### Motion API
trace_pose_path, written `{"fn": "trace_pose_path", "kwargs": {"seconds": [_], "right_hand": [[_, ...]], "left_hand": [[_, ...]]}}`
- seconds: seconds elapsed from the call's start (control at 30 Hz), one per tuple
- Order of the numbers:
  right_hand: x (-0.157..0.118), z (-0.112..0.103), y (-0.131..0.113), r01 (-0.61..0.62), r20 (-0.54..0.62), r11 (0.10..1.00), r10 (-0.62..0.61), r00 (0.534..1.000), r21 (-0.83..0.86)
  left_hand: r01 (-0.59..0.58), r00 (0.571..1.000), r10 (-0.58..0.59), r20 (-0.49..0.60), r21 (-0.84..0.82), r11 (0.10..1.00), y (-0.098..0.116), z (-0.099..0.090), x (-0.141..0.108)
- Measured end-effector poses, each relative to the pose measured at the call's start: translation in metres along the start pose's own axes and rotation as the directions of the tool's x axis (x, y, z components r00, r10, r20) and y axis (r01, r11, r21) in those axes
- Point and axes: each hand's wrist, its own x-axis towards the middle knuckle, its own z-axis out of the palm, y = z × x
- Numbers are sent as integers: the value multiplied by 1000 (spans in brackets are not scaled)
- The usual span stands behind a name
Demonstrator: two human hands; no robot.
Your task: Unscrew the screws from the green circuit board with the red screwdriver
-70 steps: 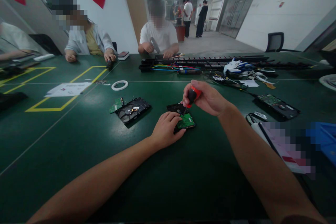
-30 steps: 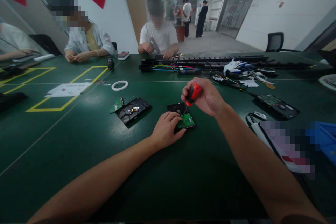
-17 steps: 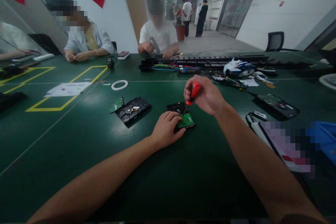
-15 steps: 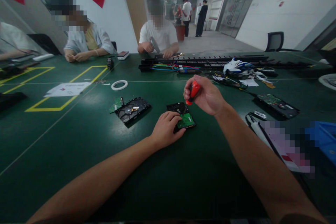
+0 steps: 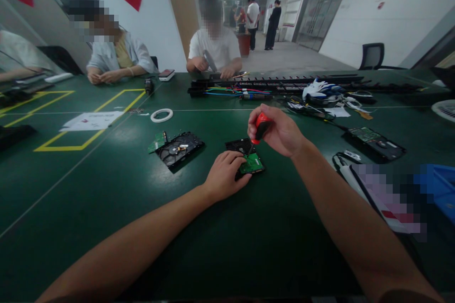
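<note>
Your right hand (image 5: 280,130) is closing around the red and black handle of a screwdriver (image 5: 262,126), the fingers curling over its far side and the thumb lying along its top. The screwdriver is leaning, its handle tilting up and to the right, and its thin shaft is pointing down to the green circuit board (image 5: 253,163) of a hard drive (image 5: 241,145). Whether the tip is sitting in a screw, you cannot tell at this size.

Your left hand (image 5: 225,175) is bending over the left side of that drive, palm down. Its fingers are lying close together and arching, while the thumb is standing apart from them, leaving a partly open curve. The fingertips are touching the drive beside the shaft, and the thumb is reaching along its near edge. How hard they are pressing, you cannot tell.

The drive is lying flat on the green table (image 5: 199,246), in front of you and between your hands. To its left, well apart, a second drive (image 5: 181,149) is resting beside a small green board (image 5: 157,143). A white ring (image 5: 162,115) is lying beyond that pair, and a third drive (image 5: 377,143) is lying off to your right.
</note>
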Motion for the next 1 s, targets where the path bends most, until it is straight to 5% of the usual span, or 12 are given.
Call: {"fn": "trace_pose_path", "kwargs": {"seconds": [1.0], "right_hand": [[3, -1, -1, 20, -31, 999, -19, 999, 34]], "left_hand": [[-9, 1000, 9, -6, 9, 1000, 0, 0, 0]]}}
